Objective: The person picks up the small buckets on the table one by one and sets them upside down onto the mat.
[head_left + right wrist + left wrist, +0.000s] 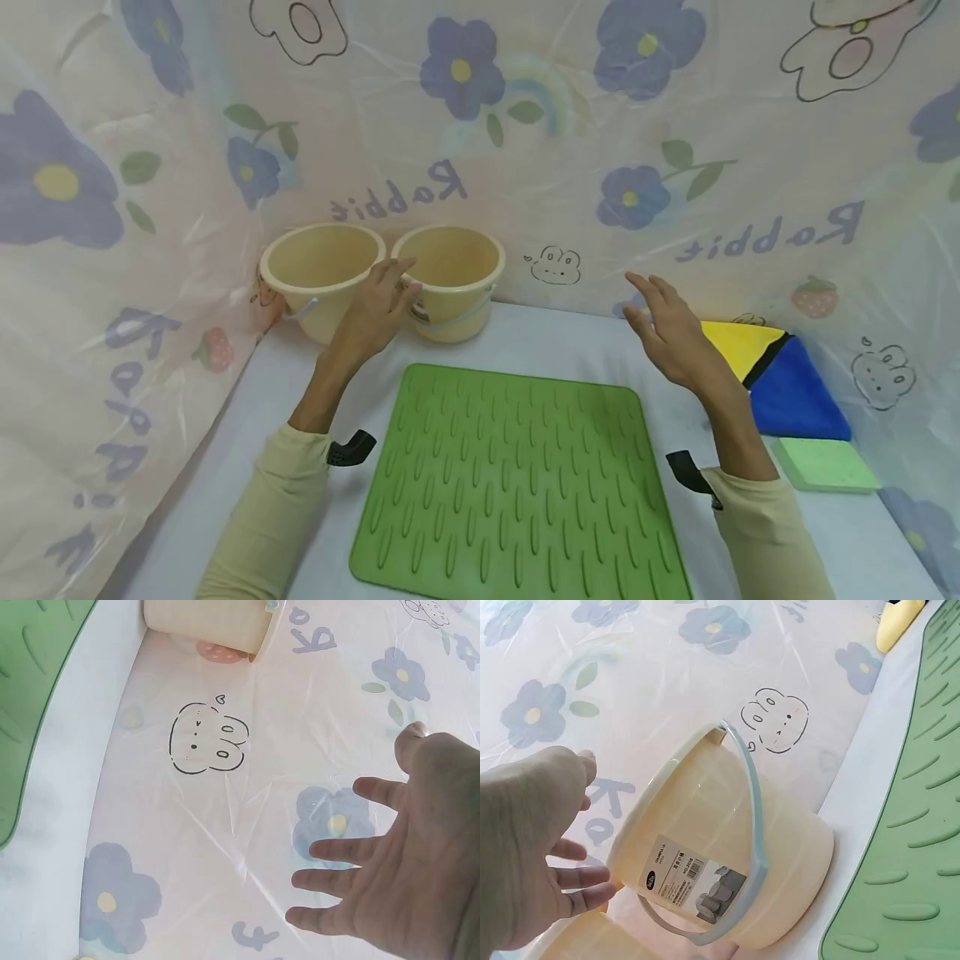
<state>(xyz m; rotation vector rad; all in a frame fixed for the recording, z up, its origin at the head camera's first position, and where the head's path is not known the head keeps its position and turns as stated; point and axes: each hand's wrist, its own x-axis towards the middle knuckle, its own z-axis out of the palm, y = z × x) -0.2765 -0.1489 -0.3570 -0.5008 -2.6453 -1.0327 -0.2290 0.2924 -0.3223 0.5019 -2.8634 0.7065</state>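
My left hand [372, 310] is held up in front of two cream buckets, its fingers extended and nothing in its grasp. The left bucket [288, 292] is partly covered by that hand; the right bucket [457, 308] has a pale blue handle, and a printed label [694, 881] faces the left wrist camera. Over on the right, my right hand [667, 333] hovers with fingers spread and palm bare, as the right wrist view shows. Nearest to it lies a folded yellow and blue cloth [795, 387], partly hidden behind the forearm.
A green ribbed mat [517, 483] lies flat on the white table [555, 333] between the forearms. At the right, a light green sponge block [825, 464] sits in front of the cloth. A printed plastic sheet [540, 167] hangs behind and along both sides.
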